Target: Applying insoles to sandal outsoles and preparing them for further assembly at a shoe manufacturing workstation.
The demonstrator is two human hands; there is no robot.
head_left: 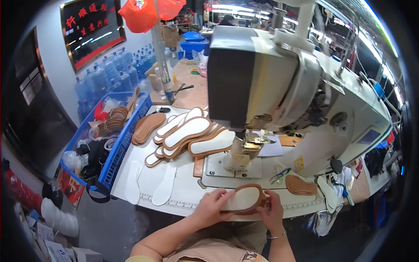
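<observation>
At the near edge of the tabletop [187,185], I've got both hands [212,207] clamped on a brown-and-white insole [244,198], sewing machine [273,83] just beyond.

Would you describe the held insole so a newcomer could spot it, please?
Find the sewing machine, then the near edge of the table. There, the left hand and right hand hold the brown-rimmed white insole; similar ones in the pile lie unheld.

Held insole [243,199] matt, smooth; machine bedplate [217,167] metal; basket [118,160] plastic.
</observation>
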